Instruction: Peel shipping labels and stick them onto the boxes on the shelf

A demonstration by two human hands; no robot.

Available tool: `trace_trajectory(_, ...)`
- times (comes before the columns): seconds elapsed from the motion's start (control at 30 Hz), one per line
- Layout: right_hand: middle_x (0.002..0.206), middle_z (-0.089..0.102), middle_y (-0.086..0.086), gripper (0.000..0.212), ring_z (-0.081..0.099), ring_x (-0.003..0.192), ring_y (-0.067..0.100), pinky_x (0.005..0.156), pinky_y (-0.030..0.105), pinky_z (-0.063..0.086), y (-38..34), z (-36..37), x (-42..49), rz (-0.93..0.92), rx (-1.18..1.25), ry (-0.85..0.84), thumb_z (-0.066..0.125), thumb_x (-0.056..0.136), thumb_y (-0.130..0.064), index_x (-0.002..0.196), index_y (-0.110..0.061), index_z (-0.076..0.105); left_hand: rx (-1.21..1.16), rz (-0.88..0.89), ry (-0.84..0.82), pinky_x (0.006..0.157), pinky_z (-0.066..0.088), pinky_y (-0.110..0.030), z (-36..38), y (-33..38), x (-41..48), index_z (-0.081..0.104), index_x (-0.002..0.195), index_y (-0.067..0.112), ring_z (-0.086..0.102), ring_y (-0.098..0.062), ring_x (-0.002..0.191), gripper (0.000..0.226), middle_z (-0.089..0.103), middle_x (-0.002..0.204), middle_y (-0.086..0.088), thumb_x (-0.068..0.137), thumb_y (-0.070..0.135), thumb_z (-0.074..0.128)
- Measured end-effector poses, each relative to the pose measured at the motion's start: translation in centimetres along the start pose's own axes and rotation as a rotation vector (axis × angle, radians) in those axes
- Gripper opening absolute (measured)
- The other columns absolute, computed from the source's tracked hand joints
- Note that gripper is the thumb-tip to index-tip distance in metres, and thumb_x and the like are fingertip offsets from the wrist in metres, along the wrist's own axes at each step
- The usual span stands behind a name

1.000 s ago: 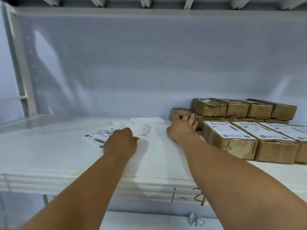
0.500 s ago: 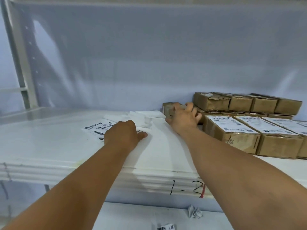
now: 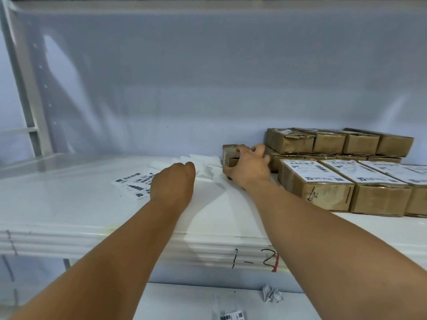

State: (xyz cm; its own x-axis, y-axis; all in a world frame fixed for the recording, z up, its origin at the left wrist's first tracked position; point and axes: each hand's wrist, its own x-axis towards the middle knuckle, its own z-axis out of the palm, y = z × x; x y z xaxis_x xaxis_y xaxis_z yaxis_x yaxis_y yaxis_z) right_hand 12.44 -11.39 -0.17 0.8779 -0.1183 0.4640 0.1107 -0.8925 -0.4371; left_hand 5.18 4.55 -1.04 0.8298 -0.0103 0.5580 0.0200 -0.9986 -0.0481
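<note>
Behind everything I faced a pale blue-grey sheet (image 3: 208, 77), glossy, with soft streaks of reflected light. At my far left stood a grey metal upright (image 3: 25, 88) with a row of small holes, and a pale crossbar (image 3: 18, 130) met it from the left. Low in front of me black handwriting (image 3: 254, 259) read 1-2, a red stroke (image 3: 275, 262) touching the 2. Below lay a white lower board (image 3: 184, 301); on it sat 1 crumpled paper wad (image 3: 272, 294) and, nearer me, a small barcode scrap (image 3: 232, 316)

The left hand (image 3: 172, 181) hides its fingers; the rightmost box (image 3: 418, 197) is cut off.
</note>
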Motion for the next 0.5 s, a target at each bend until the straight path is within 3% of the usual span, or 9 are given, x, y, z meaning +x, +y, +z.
trace_trajectory(0.07, 0.137, 0.021, 0.008, 0.064, 0.029, 0.120, 0.036, 0.094, 0.041, 0.042, -0.5, -0.4, -0.7, 0.038, -0.015, -0.055, 0.066, 0.076, -0.046, 0.132, -0.027, 0.041, -0.036, 0.008, 0.043, 0.063, 0.034, -0.032, -0.3, 0.2, 0.0, 0.046, 0.113, 0.011, 0.047, -0.027, 0.080, 0.023, 0.051, 0.091, -0.006, 0.091, 0.004, 0.040)
trace_trajectory(0.13, 0.138, 0.021, 0.008, 0.069, 0.028, 0.121, 0.037, 0.097, 0.042, 0.038, -1.0, -0.9, -1.4, 0.060, -0.050, -0.103, 0.065, 0.076, -0.049, 0.136, -0.030, 0.037, -0.101, 0.009, 0.084, 0.062, 0.035, -0.034, -0.8, 0.5, -0.2, 0.043, 0.114, 0.011, 0.047, -0.027, 0.083, 0.025, 0.054, 0.101, -0.008, 0.090, 0.003, 0.039)
trace_trajectory(0.23, 0.138, 0.021, 0.009, 0.072, 0.028, 0.122, 0.038, 0.096, 0.042, 0.038, -1.6, -1.8, -2.6, 0.074, -0.098, -0.140, 0.064, 0.076, -0.051, 0.137, -0.028, 0.035, -0.234, 0.032, 0.171, 0.060, 0.037, -0.036, -1.2, 0.8, -0.5, 0.039, 0.114, 0.012, 0.045, -0.026, 0.081, 0.034, 0.050, 0.094, -0.008, 0.084, -0.005, 0.038)
trace_trajectory(0.33, 0.136, 0.021, 0.009, 0.074, 0.028, 0.122, 0.037, 0.093, 0.041, 0.040, -1.9, -2.9, -3.9, 0.071, -0.123, -0.173, 0.064, 0.074, -0.054, 0.136, -0.025, 0.035, -0.337, 0.137, 0.267, 0.059, 0.040, -0.036, -0.9, 0.6, -0.7, 0.054, 0.102, 0.003, 0.049, -0.030, 0.087, 0.024, 0.051, 0.097, -0.013, 0.083, -0.008, 0.043)
trace_trajectory(0.43, 0.136, 0.021, 0.008, 0.076, 0.029, 0.121, 0.035, 0.085, 0.038, 0.039, -1.6, -4.2, -5.2, 0.030, -0.147, -0.207, 0.062, 0.073, -0.059, 0.136, -0.024, 0.037, -0.288, 0.241, 0.397, 0.040, 0.047, -0.032, -0.6, 0.3, -0.6, 0.065, 0.076, -0.003, 0.059, -0.032, 0.077, 0.026, 0.061, 0.091, -0.013, 0.072, -0.008, 0.040)
trace_trajectory(0.5, 0.138, 0.022, 0.008, 0.080, 0.030, 0.123, 0.035, 0.083, 0.038, 0.039, -1.3, -4.9, -6.0, -0.010, -0.194, -0.212, 0.059, 0.072, -0.066, 0.136, -0.024, 0.037, -0.234, 0.274, 0.427, 0.034, 0.044, -0.025, -0.5, 0.2, -0.3, 0.070, 0.082, 0.000, 0.055, -0.025, 0.081, 0.040, 0.065, 0.095, -0.009, 0.069, 0.001, 0.032)
